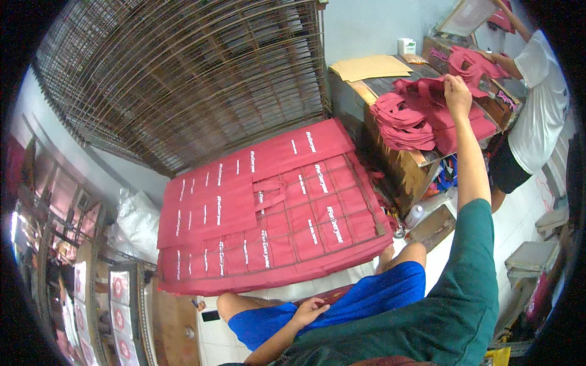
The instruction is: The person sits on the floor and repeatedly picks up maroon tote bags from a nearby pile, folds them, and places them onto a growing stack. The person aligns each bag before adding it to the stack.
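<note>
Bags (400,119) lie piled on the bench (400,174); your right hand (456,91), above it, pinches one tightly. Your left hand (309,313), loosely half-curled, rests on your shorts (384,293), seemingly empty. You're apparently picking up; next calls for lifting clear.

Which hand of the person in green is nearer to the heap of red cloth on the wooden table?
The right hand: it is at the heap of red cloth, pinching fabric; the left hand is farther off, resting on the blue shorts.
</note>
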A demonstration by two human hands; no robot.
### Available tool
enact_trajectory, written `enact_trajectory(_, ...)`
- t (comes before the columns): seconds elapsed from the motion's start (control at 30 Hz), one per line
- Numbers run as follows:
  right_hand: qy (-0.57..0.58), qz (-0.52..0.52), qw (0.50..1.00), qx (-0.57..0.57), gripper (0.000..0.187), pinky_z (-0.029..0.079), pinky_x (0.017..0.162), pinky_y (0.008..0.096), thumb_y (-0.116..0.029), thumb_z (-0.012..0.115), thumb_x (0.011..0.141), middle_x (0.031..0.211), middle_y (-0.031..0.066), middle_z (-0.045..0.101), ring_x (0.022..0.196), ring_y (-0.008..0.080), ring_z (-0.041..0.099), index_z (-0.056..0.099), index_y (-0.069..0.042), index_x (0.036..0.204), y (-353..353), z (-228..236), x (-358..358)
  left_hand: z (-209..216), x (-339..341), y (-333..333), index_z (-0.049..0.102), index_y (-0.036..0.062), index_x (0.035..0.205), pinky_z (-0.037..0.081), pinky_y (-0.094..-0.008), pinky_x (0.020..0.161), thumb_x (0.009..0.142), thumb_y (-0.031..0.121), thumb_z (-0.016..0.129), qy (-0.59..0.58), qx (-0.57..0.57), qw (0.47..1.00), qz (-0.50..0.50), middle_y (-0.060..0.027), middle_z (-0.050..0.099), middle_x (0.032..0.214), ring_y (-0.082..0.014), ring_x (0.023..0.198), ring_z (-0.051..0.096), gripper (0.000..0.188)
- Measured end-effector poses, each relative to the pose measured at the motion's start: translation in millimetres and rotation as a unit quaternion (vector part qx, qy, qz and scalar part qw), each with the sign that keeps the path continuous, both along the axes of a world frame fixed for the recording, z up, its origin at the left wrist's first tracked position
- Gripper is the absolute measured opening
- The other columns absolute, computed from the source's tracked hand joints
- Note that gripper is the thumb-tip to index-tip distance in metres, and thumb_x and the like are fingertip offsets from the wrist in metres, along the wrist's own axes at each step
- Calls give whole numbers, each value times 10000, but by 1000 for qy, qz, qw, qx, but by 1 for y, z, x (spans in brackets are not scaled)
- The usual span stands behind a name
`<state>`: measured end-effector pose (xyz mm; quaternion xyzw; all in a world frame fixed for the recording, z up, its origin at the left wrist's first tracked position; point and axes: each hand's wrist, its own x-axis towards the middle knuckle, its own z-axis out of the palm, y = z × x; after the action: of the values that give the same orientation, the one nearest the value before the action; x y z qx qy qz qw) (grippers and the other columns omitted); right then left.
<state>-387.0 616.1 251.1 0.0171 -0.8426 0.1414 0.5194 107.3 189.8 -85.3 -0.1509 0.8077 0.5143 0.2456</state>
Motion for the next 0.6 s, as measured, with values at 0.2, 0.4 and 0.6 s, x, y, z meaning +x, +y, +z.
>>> enact_trajectory(0.2, 191, 339, 903, -183, 125, 514, 705, 287, -78, 556, 910, 994, 88, 605, 815, 172, 631, 550, -31, 1025, -60, 79, 71, 37, -23, 24, 550, 79, 1166, 433, -244, 629, 881, 390, 617, 99, 168, 981, -26, 0, 578, 841, -77, 746, 514, 427)
enact_trajectory(0.4, 155, 603, 714, -321, 185, 504, 754, 287, -90, 563, 912, 1000, 86, 592, 845, 154, 591, 499, -21, 1072, -105, 110, 136, 160, -124, 57, 339, 144, 1411, 437, -442, 903, 715, 868, 201, -45, 663, 744, -70, -125, 420, 1372, -267, 1170, 484, 1014)
enact_trajectory(0.6, 60, 625, 677, -384, 268, 484, 809, 316, -131, 574, 891, 1057, 94, 581, 908, 182, 580, 490, -28, 1124, -143, 72, 188, 236, -166, 40, 281, 113, 1435, 373, -520, 993, 647, 914, 227, 94, 804, 587, -13, -144, 349, 1445, -321, 1274, 409, 1125)
